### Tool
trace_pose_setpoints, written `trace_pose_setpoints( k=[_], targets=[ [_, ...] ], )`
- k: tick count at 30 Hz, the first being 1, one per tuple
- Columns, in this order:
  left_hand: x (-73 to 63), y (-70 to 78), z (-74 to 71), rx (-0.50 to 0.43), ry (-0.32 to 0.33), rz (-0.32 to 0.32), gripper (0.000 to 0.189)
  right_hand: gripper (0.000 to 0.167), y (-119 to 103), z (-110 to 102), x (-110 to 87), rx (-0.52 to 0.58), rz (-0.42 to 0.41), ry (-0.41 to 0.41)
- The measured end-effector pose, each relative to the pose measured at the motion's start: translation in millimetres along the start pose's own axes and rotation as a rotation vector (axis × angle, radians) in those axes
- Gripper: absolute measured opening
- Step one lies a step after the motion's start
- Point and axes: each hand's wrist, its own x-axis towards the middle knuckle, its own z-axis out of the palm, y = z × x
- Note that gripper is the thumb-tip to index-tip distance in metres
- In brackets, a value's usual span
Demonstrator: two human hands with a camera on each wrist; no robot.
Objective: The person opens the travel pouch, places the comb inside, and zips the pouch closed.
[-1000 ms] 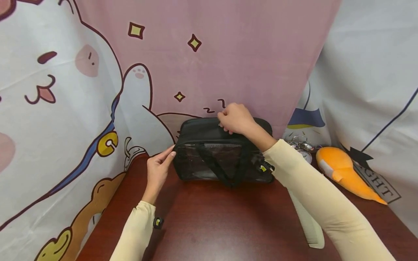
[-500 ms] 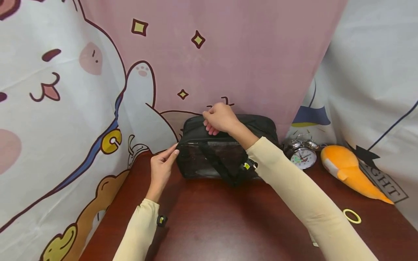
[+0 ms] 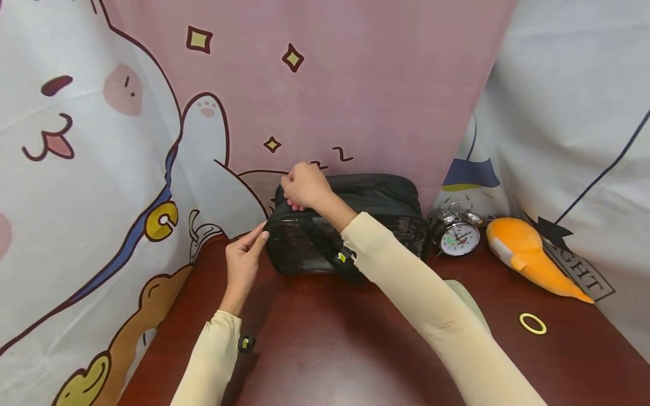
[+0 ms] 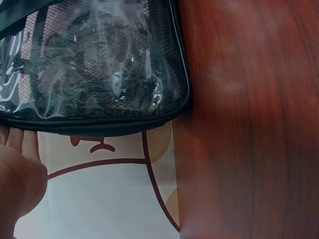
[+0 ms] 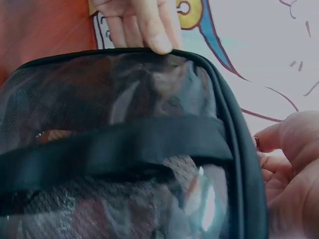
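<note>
A black bag (image 3: 376, 194) with a see-through front panel and a black strap handle stands at the back of the table, against the printed cloth. My left hand (image 3: 241, 270) pinches its upper left corner between thumb and fingers; the right wrist view shows that thumb (image 5: 160, 42) lying over the bag's edge. Above the bag's top, near the left end, my right hand (image 3: 307, 186) has its fingers curled. In the right wrist view it pinches a small zipper pull (image 5: 256, 141) at the zipper edge. Mesh shows behind the clear panel (image 4: 99, 64).
A silver twin-bell alarm clock (image 3: 459, 239) stands right of the bag, beside an orange plush toy (image 3: 528, 256). A pale yellow ring (image 3: 532, 323) lies nearer on the table (image 3: 304, 349). My right sleeve mostly covers a pale green comb (image 3: 464, 290).
My right hand has travelled left along the bag's top, from right of the middle to near the left corner. My left hand keeps its hold on the corner. The clock and ring came into fuller view.
</note>
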Motion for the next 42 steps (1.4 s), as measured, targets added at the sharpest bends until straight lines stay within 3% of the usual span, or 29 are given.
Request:
trace_pose_setpoints(
  k=[11,18,25,30,33,36,38,42],
  targets=[
    [-1.0,-2.2,0.3,0.008,0.000,0.004,0.029,0.046,1.1,28.6,11.5,-0.153,-0.185,-0.068],
    [-1.2,-7.6,3.7,0.026,0.032,0.054,0.030,0.059,3.6,25.8,13.6,-0.223,-0.226,-0.174],
    [0.1,0.0,3.2,0.055,0.066,0.054,0.026,0.065,10.2,13.7,0.1,-0.163,-0.285,-0.193],
    [-2.8,19.8,4.0,0.097,0.055,0.065,0.023,0.056,23.4,-0.1,-23.2,-0.148,-0.373,-0.092],
    [3.4,19.2,2.0,0.161,0.060,0.147,0.020,0.042,34.9,-10.9,-44.7,-0.105,-0.443,0.016],
    [17.6,18.6,-2.9,0.238,0.050,0.252,0.019,0.029,48.6,-23.7,-70.2,-0.063,-0.509,0.128],
    [28.9,27.6,-6.5,0.285,0.012,0.297,0.020,0.024,59.3,-32.5,-87.2,-0.038,-0.539,0.197],
    [55.8,56.2,-10.2,0.400,-0.124,0.310,0.022,0.019,82.3,-48.2,-115.7,0.062,-0.524,0.298]
  ],
)
